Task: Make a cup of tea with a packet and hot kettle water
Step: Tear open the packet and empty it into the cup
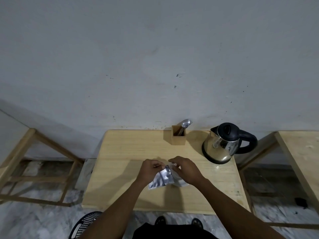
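A silver foil tea packet [161, 179] hangs over the middle of the wooden table [124, 152]. My left hand [150, 170] pinches its top left corner. My right hand [183, 168] pinches the top edge right beside it, fingertips almost touching. Under my right hand a pale cup [180, 182] shows partly, mostly hidden by the hand and packet. A steel kettle [222, 144] with a black lid and handle stands on its base at the table's back right, lid closed.
A small wooden holder [179, 138] with a spoon and fork stands at the back against the wall. Wooden frames flank the table on the left [34, 169] and right [296, 152]. A black perforated basket [86, 223] sits on the floor near my left arm.
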